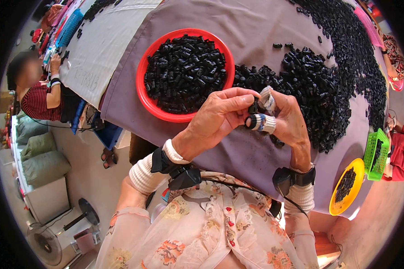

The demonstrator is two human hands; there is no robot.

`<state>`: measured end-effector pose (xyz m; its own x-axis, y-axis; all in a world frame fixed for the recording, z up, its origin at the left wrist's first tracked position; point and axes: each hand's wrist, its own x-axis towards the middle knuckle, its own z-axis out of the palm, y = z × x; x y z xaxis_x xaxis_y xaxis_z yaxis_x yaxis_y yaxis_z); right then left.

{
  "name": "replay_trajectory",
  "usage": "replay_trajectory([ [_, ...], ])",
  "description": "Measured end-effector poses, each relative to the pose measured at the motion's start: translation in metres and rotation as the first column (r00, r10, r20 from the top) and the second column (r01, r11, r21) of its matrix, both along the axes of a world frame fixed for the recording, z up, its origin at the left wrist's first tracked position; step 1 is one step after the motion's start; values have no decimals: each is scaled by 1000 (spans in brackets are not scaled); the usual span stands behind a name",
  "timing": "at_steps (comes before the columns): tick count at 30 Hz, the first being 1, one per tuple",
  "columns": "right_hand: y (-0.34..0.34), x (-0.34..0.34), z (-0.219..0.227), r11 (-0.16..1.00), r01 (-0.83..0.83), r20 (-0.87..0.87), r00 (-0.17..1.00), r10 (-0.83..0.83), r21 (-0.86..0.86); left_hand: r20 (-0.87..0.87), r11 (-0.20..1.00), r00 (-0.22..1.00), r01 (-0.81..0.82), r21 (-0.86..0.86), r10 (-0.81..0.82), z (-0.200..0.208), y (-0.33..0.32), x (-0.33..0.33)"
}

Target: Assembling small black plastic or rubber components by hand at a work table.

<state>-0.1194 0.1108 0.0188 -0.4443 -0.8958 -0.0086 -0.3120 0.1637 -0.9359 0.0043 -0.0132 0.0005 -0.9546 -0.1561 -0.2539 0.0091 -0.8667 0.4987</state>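
Observation:
My left hand and my right hand meet above the near side of the table. Pinched between their fingertips is a small black plastic part, partly hidden by the fingers. Striped cloth wraps cover the thumb and a finger of my right hand. Close beyond my left hand stands a red round basin, filled with similar black parts. A loose heap of black parts spreads behind and to the right of my right hand.
A purple-grey cloth covers the table, with more black parts strewn along its far right. At the right edge are a yellow plate and a green basket. Another person sits at the left; a fan stands below.

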Motion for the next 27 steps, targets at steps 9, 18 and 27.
replay_trajectory([
  [9,-3,-2,2,998,-64,-36,997,65,25,22,1000,1000,-17,-19,18,1,3,0],
  [18,-1,-2,-6,997,-80,-31,996,80,22,25,999,1000,-7,-32,8,-2,3,-2],
  [27,-1,3,-1,996,-86,31,996,86,0,16,997,999,-28,-77,29,-2,4,-2],
])
